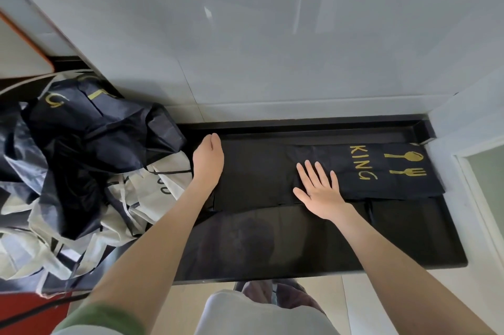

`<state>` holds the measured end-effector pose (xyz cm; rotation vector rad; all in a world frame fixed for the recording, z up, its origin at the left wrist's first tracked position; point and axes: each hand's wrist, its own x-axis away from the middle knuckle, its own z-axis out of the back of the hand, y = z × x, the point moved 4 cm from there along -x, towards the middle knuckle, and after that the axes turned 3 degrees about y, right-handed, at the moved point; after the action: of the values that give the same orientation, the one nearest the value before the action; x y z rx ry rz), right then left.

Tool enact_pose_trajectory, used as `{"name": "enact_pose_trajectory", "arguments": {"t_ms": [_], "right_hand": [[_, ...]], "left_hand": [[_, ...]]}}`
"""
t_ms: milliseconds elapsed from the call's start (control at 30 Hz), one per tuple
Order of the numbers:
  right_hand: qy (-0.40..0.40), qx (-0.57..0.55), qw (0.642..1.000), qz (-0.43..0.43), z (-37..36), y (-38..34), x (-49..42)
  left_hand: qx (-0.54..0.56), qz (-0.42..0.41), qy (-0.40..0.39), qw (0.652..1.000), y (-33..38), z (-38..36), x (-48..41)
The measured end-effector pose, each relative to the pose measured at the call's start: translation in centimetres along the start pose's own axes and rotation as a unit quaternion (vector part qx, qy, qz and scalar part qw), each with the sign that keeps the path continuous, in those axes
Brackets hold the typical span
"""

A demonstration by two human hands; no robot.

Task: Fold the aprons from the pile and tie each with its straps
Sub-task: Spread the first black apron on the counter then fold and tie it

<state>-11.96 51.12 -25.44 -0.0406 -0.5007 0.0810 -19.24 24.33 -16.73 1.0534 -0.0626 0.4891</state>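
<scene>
1 black apron point(381, 168) lies stretched flat on the counter point(272, 247). It has been folded at least once, since the part with the gold "KING" print and cutlery marks lies as an upper layer at its right end. The right hand point(317, 187) rests on the apron's middle at the edge of that upper layer, palm down, fingers straight and spread, pressing the cloth and grasping nothing. The left hand point(208, 160) sits at the apron's left end with its fingers curled away from the camera. Black cloth on a black top hides what is under them, so I cannot tell whether they pinch the apron's edge or hold nothing. The pile point(81, 160) is heaped just left of the apron, a tangle of black and white aprons with loose straps trailing, and it touches the left wrist. I judge the task to be at an early stage. This apron is only partly folded, is not yet a compact packet, and has no straps tied round it. No finished, tied bundle shows anywhere around the apron. Left to do: fold this 1 down short, wrap and knot its straps, then take each apron from the pile through the same steps.
</scene>
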Motion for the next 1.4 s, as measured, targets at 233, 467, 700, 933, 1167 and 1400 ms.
{"name": "enact_pose_trajectory", "arguments": {"t_ms": [233, 467, 700, 933, 1167, 1400], "right_hand": [[-0.021, -0.049, 0.999, -0.008, 0.4, -1.6, 0.4], [-0.013, -0.176, 0.981, 0.081, 2.6, -6.2, 0.7], [0.113, -0.107, 0.971, -0.180, 1.6, 8.4, 1.8], [0.121, -0.136, 0.938, -0.295, 0.1, 16.9, 3.9], [0.135, -0.260, 0.880, -0.374, 1.5, 19.7, 4.0], [0.142, -0.330, 0.856, -0.372, 2.6, 22.4, 4.1]], "left_hand": [[-0.250, -0.082, 0.051, 0.964, -0.1, 1.0, -0.9], [-0.395, -0.319, -0.183, 0.842, 1.5, -8.8, 4.4], [-0.497, -0.288, -0.348, 0.741, -2.8, -14.4, 6.1], [-0.500, -0.309, -0.238, 0.774, -0.9, -16.6, 7.3], [-0.442, -0.473, -0.273, 0.712, 1.5, -22.7, 10.2], [-0.467, -0.494, -0.315, 0.662, 0.8, -26.4, 11.4]]}}
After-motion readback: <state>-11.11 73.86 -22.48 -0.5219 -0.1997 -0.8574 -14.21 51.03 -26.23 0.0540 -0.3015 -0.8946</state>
